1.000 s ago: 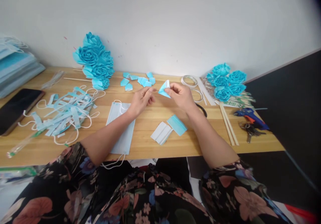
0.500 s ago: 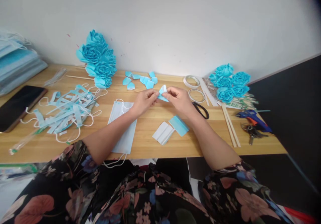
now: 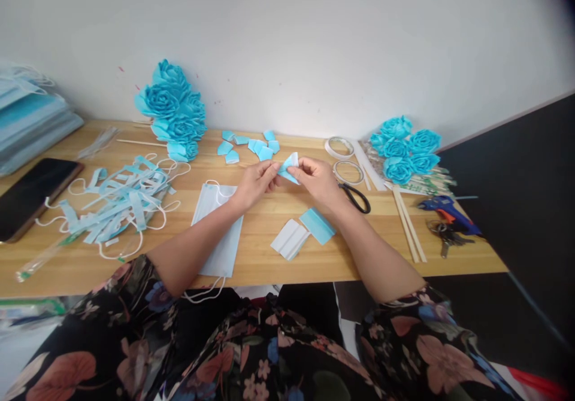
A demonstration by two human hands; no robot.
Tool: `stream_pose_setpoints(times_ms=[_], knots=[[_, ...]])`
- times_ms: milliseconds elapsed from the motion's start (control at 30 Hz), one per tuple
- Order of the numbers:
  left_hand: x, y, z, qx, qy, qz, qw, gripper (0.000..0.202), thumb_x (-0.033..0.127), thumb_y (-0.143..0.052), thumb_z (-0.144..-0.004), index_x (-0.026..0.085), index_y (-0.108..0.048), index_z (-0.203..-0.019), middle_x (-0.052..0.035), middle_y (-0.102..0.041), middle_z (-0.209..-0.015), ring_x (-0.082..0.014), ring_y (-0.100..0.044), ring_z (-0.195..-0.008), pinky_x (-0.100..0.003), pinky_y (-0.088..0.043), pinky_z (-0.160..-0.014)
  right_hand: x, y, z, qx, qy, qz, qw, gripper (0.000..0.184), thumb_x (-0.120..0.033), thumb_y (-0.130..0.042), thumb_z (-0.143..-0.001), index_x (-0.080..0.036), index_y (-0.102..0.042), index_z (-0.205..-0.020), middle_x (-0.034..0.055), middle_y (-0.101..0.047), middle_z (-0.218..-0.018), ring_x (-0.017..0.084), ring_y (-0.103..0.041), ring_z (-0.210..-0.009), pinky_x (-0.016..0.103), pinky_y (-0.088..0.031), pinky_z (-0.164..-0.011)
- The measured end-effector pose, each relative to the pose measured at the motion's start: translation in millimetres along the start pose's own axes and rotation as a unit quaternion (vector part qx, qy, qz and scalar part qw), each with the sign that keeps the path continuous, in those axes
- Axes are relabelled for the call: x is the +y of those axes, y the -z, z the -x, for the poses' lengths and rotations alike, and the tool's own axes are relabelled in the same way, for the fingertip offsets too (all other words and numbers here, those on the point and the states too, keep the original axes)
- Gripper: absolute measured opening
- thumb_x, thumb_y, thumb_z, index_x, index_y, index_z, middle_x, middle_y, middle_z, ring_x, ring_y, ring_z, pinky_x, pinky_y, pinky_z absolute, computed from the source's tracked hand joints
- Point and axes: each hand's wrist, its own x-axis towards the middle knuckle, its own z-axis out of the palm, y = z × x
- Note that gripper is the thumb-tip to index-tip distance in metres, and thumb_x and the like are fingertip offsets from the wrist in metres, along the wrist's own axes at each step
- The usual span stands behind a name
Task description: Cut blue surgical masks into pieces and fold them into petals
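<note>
Both my hands meet above the middle of the wooden table (image 3: 269, 257). My left hand (image 3: 254, 183) and my right hand (image 3: 320, 179) each pinch one side of a small folded blue fabric piece (image 3: 288, 167). Just beyond the hands lie several cut blue petal pieces (image 3: 251, 143). A whole blue face mask (image 3: 220, 227) lies flat under my left forearm. Two folded mask pieces (image 3: 303, 233), one white and one blue, rest beside my right forearm.
Blue fabric roses (image 3: 173, 111) lean on the wall at left; more roses (image 3: 406, 146) lie at right. Cut mask strips and ear loops (image 3: 117, 200), a phone (image 3: 31, 194), stacked masks (image 3: 31, 120), tape rolls (image 3: 344, 155), scissors (image 3: 357, 197), wooden sticks (image 3: 406, 224), a glue gun (image 3: 447, 209), keys (image 3: 447, 236).
My right hand has come down and left with the blue piece, and my left hand has taken hold of its other side. The piece now sits lower, between both hands.
</note>
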Motion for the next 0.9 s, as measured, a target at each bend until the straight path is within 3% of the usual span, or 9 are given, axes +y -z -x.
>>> stream_pose_setpoints(times_ms=[200,433,700,900], knots=[[1.1,-0.7,-0.7,-0.006,0.056,0.049,0.997,0.032,0.046,-0.069,-0.083,0.016,-0.06,-0.081,0.0,-0.064,-0.065,-0.0082,-0.053,-0.052,-0.02,-0.044,-0.053,1.9,0.3,0.1,0.009,-0.006,-0.016,1.0,0.039,-0.05,-0.065,-0.086,-0.02,-0.05,-0.066,-0.0049,-0.043,-0.061,0.01,-0.037,-0.059,0.025,-0.03,-0.058],[4.2,1.1,0.5,-0.018,0.048,0.101,0.994,0.036,0.05,-0.07,-0.081,0.015,-0.061,-0.077,-0.001,-0.064,-0.068,-0.0081,-0.055,-0.056,-0.021,-0.045,-0.056,-0.2,-2.7,0.1,-0.007,-0.045,-0.122,0.991,0.039,-0.054,-0.064,-0.085,-0.019,-0.056,-0.071,-0.0044,-0.047,-0.064,0.011,-0.042,-0.061,0.025,-0.032,-0.059],[2.5,0.4,0.1,-0.024,0.064,0.066,0.996,0.048,0.063,-0.064,-0.082,0.016,-0.06,-0.078,-0.0011,-0.064,-0.067,-0.0081,-0.054,-0.054,-0.021,-0.045,-0.054,-0.8,-4.3,1.1,-0.008,-0.039,-0.103,0.994,0.038,-0.054,-0.064,-0.085,-0.019,-0.059,-0.072,-0.0051,-0.042,-0.062,0.01,-0.037,-0.059,0.025,-0.029,-0.057],[2.6,-1.5,-0.2,-0.018,0.086,0.049,0.995,0.044,0.059,-0.069,-0.078,0.015,-0.063,-0.076,0.0005,-0.062,-0.062,-0.0079,-0.052,-0.053,-0.021,-0.044,-0.054,-1.1,-9.3,1.1,-0.022,-0.045,-0.129,0.99,0.034,-0.053,-0.068,-0.081,-0.019,-0.064,-0.08,-0.0031,-0.056,-0.067,0.012,-0.048,-0.062,0.025,-0.038,-0.06]])
